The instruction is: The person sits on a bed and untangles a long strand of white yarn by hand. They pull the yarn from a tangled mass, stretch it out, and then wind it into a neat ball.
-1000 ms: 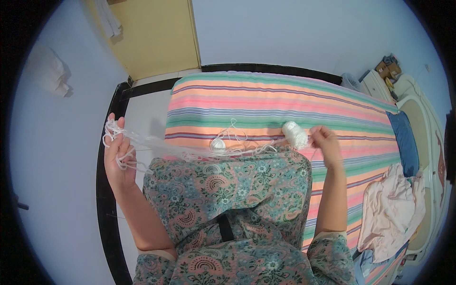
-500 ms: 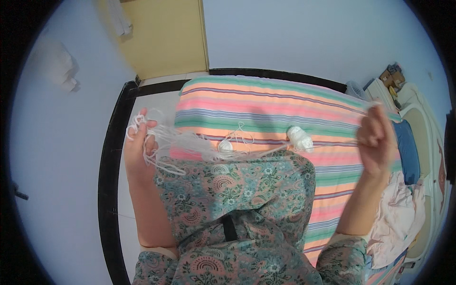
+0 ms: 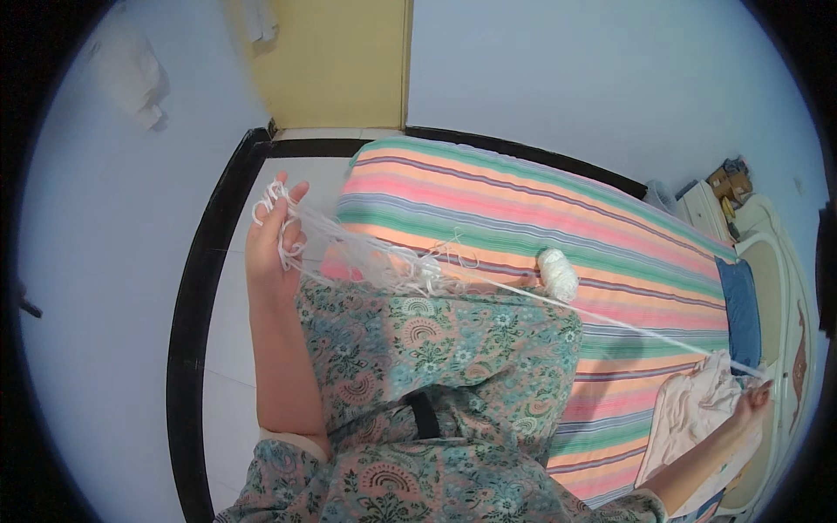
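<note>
Raised at the left, my left hand [image 3: 275, 240] has loops of white yarn [image 3: 357, 253] wound over its fingers and is closed around them. The loose, tangled strands sag from it toward my lap. Far out to the right, my right hand [image 3: 755, 399] pinches a yarn strand [image 3: 628, 326], which stretches taut back to the tangle. A small white yarn ball [image 3: 428, 273] sits by the tangle at the edge of my lap. A larger white skein [image 3: 558, 275] lies on the bed, just beyond my knee, apart from both hands.
The striped bedspread [image 3: 488, 196] spreads in front and to the right. A pale crumpled cloth [image 3: 689, 410] lies under my right forearm. A blue pillow [image 3: 743, 314] rests against the cream headboard [image 3: 772, 270]. Tiled floor [image 3: 231, 383] and a black skirting run along the left.
My right hand has swung down and outward to the right, drawing the strand out straight. My left hand has risen slightly, still holding the loops.
</note>
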### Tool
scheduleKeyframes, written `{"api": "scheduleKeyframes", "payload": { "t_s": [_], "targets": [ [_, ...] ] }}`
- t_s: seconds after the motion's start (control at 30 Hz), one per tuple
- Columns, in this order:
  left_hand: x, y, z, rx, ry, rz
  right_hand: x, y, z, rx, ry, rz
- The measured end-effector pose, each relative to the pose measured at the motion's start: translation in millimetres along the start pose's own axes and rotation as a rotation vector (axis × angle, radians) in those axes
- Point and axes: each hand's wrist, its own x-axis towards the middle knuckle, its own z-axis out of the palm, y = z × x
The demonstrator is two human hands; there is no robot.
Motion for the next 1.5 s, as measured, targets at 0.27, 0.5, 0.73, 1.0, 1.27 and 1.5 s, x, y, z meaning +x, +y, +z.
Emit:
{"api": "scheduleKeyframes", "payload": {
  "t_s": [0.27,0.5,0.73,1.0,1.27,1.5],
  "targets": [
    [-23.3,19.9,16.9,0.421,-0.161,-0.052,-101.2,208.4,-98.2,-0.965,0.486,0.386],
    [-39.6,11.8,45.9,0.554,-0.415,0.011,-206.1,352.3,99.9,-1.340,-0.750,0.048],
    [-61.6,31.3,53.6,0.323,-0.635,-0.019,-396.4,453.7,277.9,-0.719,-1.299,0.552],
    [-52.1,25.8,25.3,0.311,-0.465,0.079,-412.1,459.5,314.8,-0.466,-1.385,1.098],
    [-23.7,-9.3,11.1,-0.195,-0.427,-0.205,-320.9,436.5,315.1,-0.190,-0.611,1.078],
    [9.5,-17.5,14.7,-0.038,-0.448,-0.316,-258.5,414.3,332.5,-0.220,-0.688,0.870]
  ]
}}
